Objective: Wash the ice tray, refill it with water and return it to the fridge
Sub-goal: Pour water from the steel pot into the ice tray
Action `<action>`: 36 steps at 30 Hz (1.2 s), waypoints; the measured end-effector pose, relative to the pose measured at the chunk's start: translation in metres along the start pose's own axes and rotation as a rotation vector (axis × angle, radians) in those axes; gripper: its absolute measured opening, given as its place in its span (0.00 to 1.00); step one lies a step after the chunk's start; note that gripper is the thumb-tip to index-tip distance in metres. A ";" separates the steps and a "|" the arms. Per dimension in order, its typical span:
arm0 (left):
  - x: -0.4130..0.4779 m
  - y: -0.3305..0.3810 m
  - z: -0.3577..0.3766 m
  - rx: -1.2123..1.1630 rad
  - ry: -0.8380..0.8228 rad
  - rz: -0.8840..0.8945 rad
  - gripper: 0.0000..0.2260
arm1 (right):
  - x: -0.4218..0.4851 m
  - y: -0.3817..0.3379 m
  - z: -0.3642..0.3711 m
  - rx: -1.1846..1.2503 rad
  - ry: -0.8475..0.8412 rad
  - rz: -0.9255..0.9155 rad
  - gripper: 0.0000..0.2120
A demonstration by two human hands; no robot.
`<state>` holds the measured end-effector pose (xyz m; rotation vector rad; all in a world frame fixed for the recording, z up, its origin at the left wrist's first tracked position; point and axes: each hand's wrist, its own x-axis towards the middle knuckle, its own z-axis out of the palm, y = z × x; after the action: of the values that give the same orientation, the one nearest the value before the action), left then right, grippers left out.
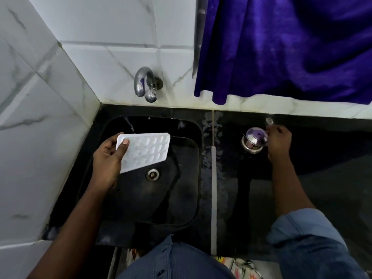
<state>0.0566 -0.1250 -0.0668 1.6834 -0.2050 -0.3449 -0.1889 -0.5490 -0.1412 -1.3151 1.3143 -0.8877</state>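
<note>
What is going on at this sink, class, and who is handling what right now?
A person stands at a black sink. Their left hand holds a white ice tray by one end, tilted over the basin below the wall tap. Their right hand is curled against a small steel pot on the counter beside the sink; whether it grips the pot is unclear. The tray is not yet back in the fridge.

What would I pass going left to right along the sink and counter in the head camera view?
The left hand → white ice tray → pale strip beside the sink → steel container → right hand.
</note>
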 end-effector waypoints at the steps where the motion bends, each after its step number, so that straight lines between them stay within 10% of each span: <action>1: -0.001 -0.001 0.003 0.001 -0.011 -0.014 0.13 | 0.007 0.008 -0.003 -0.047 0.048 0.025 0.10; 12: -0.008 0.003 0.037 0.008 -0.108 -0.045 0.11 | 0.037 0.055 -0.006 -0.278 -0.036 0.113 0.20; 29: -0.018 0.000 -0.004 -0.138 0.121 -0.214 0.18 | 0.000 0.053 -0.007 0.136 -0.175 0.171 0.19; 36: -0.026 0.002 -0.029 0.313 0.004 0.182 0.22 | -0.046 0.028 0.020 0.242 -0.265 0.179 0.16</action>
<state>0.0420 -0.0893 -0.0589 1.9554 -0.4237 -0.1794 -0.1811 -0.4973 -0.1648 -1.0671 1.0631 -0.6972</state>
